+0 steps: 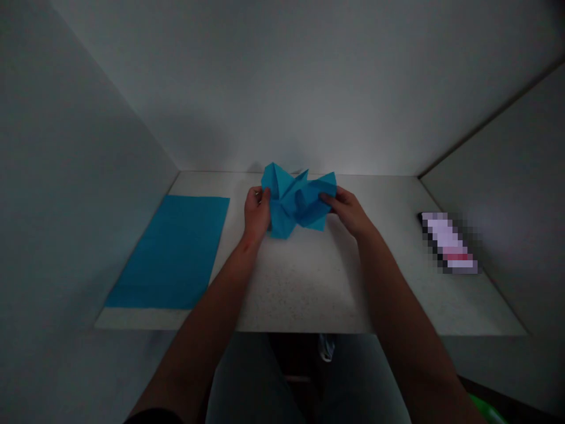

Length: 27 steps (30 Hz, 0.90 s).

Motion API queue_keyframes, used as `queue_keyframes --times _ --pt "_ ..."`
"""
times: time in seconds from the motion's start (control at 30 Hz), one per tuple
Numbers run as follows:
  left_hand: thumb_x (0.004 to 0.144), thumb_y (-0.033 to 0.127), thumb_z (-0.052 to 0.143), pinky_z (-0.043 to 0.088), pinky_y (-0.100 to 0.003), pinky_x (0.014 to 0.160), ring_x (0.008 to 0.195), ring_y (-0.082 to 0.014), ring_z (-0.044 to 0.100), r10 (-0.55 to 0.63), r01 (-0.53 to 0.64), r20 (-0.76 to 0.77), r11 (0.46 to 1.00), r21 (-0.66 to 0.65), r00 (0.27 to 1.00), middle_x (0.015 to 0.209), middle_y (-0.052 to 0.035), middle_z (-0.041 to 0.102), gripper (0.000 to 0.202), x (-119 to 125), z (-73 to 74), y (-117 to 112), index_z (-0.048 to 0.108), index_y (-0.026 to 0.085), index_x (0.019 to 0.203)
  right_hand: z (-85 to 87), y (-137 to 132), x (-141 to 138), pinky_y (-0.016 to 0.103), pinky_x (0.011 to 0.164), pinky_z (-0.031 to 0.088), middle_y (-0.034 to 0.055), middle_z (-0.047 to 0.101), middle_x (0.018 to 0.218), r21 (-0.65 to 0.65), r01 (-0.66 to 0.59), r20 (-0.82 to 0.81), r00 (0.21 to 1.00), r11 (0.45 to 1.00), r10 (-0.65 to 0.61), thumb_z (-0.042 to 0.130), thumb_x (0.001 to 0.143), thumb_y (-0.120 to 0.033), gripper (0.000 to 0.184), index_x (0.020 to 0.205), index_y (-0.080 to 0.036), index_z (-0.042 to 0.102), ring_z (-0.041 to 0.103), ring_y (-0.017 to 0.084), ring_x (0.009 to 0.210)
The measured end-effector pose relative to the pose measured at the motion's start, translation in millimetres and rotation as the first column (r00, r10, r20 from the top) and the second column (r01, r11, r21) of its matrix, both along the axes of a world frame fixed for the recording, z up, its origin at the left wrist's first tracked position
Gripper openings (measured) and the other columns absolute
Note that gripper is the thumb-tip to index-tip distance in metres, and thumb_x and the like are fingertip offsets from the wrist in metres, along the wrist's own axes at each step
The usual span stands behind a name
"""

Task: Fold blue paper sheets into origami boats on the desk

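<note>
A folded piece of blue paper (pixel 289 203), with several pointed flaps and creases, is held up over the back middle of the white table (pixel 300 288). My left hand (pixel 258 211) grips its left side, thumb in front and the other fingers partly hidden behind. On the opposite side, my right hand (pixel 346 207) pinches the paper's right flap between thumb and fingers. To the left of my left forearm lies a flat sheet of blue paper (pixel 176 250).
A phone (pixel 450 244), its screen lit and blurred out, rests near the table's right edge. White walls (pixel 300 88) enclose the table at the back and both sides. The table's front edge runs just above my legs (pixel 247 377).
</note>
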<state>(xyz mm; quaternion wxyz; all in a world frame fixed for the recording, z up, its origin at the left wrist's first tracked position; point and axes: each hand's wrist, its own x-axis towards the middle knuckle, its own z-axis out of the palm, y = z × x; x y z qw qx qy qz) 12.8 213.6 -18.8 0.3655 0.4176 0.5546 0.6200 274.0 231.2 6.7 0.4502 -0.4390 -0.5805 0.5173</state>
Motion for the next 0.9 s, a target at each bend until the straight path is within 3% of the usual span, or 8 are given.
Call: queue_keyframes --times 0.17,0.3,0.4,0.53,0.67,0.9 --pt "0.093 0.063 0.082 0.052 -0.027 0.063 0.072 -0.0161 0.065 -0.228 0.241 0.221 0.97 -0.035 0.948 0.089 -0.0017 0.07 0.044 -0.9 2.6 -0.4 0.063 0.025 0.103 10.8 -6.1 8.1 0.047 0.098 0.067 0.0059 0.087 0.116 -0.152 -0.065 -0.178 0.983 0.986 0.038 0.096 0.074 -0.066 0.056 0.113 -0.029 0.081 0.082 0.029 0.105" --pt "0.088 0.062 0.087 0.054 -0.029 0.062 0.07 -0.0168 0.066 -0.39 0.437 0.302 0.894 -0.103 0.87 0.086 -0.002 0.07 0.045 5.1 4.3 -6.2 0.067 0.025 0.103 14.4 -11.9 5.6 0.049 0.091 0.069 0.0097 0.087 0.117 -0.205 -0.104 -0.18 0.981 0.973 0.067 0.102 0.063 -0.061 0.064 0.114 -0.028 0.081 0.083 0.034 0.104" --pt "0.089 0.059 0.086 0.058 -0.032 0.069 0.076 -0.02 0.071 -0.454 0.499 0.278 0.858 -0.12 0.847 0.09 -0.0042 0.075 0.041 11.9 4.3 -10.2 0.07 0.024 0.104 10.2 -14.2 -1.1 0.044 0.085 0.068 0.0079 0.087 0.113 -0.212 -0.173 -0.139 0.979 0.962 0.146 0.103 0.061 -0.056 0.062 0.111 -0.027 0.08 0.082 0.03 0.096" --pt "0.094 0.052 0.081 0.062 -0.039 0.085 0.097 -0.0258 0.076 -0.396 0.405 0.122 0.913 -0.053 0.91 0.1 -0.0067 0.08 0.031 13.5 2.7 -9.3 0.073 0.024 0.106 2.2 -13.1 -6.0 0.039 0.077 0.067 0.0032 0.084 0.094 -0.212 -0.209 -0.122 0.975 0.955 0.186 0.099 0.067 -0.065 0.056 0.101 -0.027 0.075 0.079 0.025 0.083" --pt "0.102 0.046 0.074 0.06 -0.035 0.085 0.094 -0.0228 0.073 -0.252 0.252 0.005 0.967 -0.027 0.968 0.099 -0.0057 0.077 0.023 7.0 0.9 -4.8 0.07 0.024 0.102 -0.2 -9.2 -2.8 0.047 0.078 0.07 0.0096 0.085 0.1 -0.169 -0.124 -0.108 0.988 0.978 0.107 0.083 0.078 -0.086 0.067 0.111 -0.028 0.075 0.082 0.032 0.091" --pt "0.102 0.051 0.074 0.058 -0.036 0.086 0.09 -0.0221 0.069 -0.308 0.307 -0.055 0.951 -0.02 0.95 0.096 -0.0045 0.074 0.028 10.3 -0.6 -4.5 0.068 0.024 0.1 1.4 -2.3 3.3 0.051 0.088 0.072 0.0111 0.086 0.116 -0.055 0.01 -0.057 0.998 0.998 -0.014 0.063 0.091 -0.093 0.082 0.141 -0.029 0.07 0.084 0.035 0.107"
